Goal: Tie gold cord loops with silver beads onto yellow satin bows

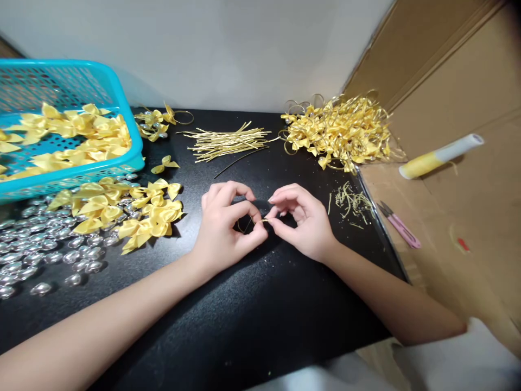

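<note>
Over the middle of the black table, my left hand [230, 222] and my right hand [303, 220] meet fingertip to fingertip. Between them runs a thin gold wire [265, 220], pinched by thumb and forefinger on each side. Part of it curves in a loop behind my left fingers, and the rest is hidden. Beyond my hands lies a bundle of straight gold wires [230, 141]. To the left of my left hand, yellow ribbon flowers [152, 214] rest in a loose pile beside silver beads [52, 239].
A turquoise basket [130, 130] holding more yellow flowers stands at the left. Finished-looking flower rings [337, 130] are heaped at the back right. Wire clippings [350, 202] lie near the right edge. Pink-handled snips [401, 225] and a yellow-white roll [442, 156] lie on cardboard beyond.
</note>
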### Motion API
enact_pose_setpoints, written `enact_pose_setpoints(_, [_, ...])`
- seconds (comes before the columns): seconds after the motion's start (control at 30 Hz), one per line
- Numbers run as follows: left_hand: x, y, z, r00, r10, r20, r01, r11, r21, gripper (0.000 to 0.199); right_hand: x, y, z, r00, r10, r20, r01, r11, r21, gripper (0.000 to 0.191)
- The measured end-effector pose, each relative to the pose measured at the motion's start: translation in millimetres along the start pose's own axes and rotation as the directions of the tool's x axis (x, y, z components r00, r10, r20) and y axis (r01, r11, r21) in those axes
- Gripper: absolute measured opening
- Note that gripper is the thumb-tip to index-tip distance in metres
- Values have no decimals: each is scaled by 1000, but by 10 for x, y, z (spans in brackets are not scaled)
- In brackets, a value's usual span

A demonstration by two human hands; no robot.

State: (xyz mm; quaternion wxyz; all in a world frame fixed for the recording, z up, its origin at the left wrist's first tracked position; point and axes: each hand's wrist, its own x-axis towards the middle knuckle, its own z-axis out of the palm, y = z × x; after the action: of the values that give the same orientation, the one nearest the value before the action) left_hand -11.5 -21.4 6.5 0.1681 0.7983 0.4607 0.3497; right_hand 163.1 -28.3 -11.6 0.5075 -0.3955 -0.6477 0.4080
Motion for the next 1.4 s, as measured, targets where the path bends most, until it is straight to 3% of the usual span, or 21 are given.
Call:
enact_pose_setpoints(0.33, [5, -32, -12, 999, -17, 48, 20, 998, -66, 11, -5, 4, -48, 996, 34, 87, -30, 998, -54, 35])
enact_pose_setpoints(0.73, [8, -29, 11, 998, 12, 59, -6, 996, -86, 12, -12, 14, 7, 997, 74, 28, -75, 997, 14, 25])
enact_pose_setpoints(0.87, [13, -45, 4, 994, 17, 104, 1, 985, -171, 10, -15, 15, 7, 996, 84, 30, -84, 996, -2, 25])
enact_pose_setpoints(0.97, [21, -56, -6, 989, 7, 145, 28, 970, -242, 3, -10, 18, 0, 996, 83, 19, -83, 996, 8, 24])
enact_pose_setpoints(1.07, [30, -70, -8, 981, 2, 195, 48, 967, -250, 18, -1, 18, -10, 996, 89, 17, -90, 996, 22, 25])
enact_pose_setpoints(1.2, [35, -101, 8, 966, -34, 257, 102, 961, -256, 11, 7, 21, -18, 994, 107, 22, -108, 993, 53, 25])
enact_pose_setpoints(1.4, [22, -138, 19, 943, -104, 316, 213, 919, -331, 21, 6, 44, -34, 996, 85, 32, -86, 995, 47, 25])
